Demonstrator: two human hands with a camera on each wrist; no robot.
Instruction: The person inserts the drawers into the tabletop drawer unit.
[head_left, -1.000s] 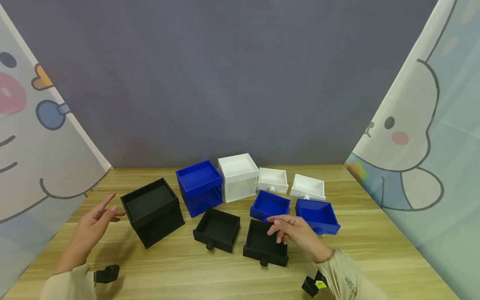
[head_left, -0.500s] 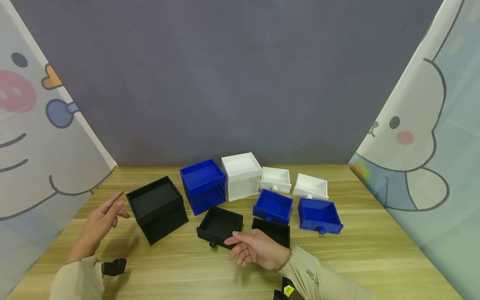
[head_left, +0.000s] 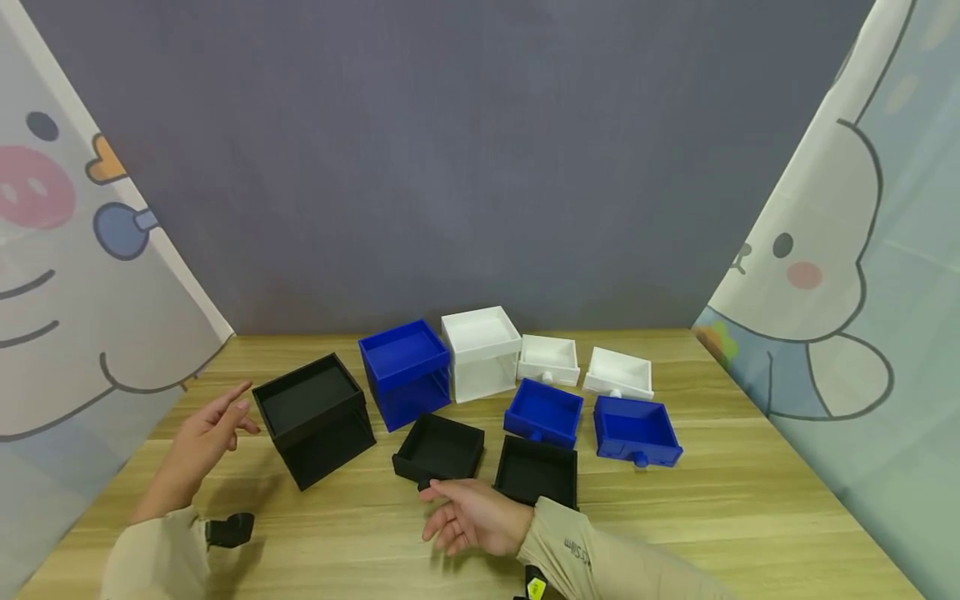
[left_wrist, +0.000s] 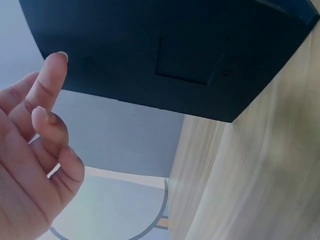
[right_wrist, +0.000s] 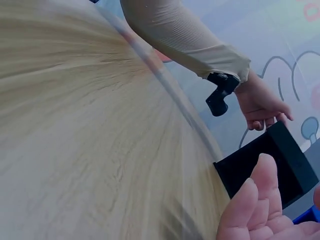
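My left hand hovers just left of the black cabinet, an open-fronted box with a rimmed top. In the left wrist view its fingers are loosely bent and hold nothing, apart from the cabinet's dark side wall. My right hand is at the front of the left black drawer, fingertips by its knob; I cannot tell whether they touch. Its fingers look relaxed in the right wrist view. Partly behind this hand lies the other black drawer, its front hidden.
A blue cabinet and a white cabinet stand side by side at the back. To their right lie two white drawers and two blue drawers. Printed cloth and a grey backdrop enclose the wooden table.
My right hand has moved left, from above the right black drawer to the knob of the left one. The left hand stays beside the black cabinet. The view has shifted slightly.
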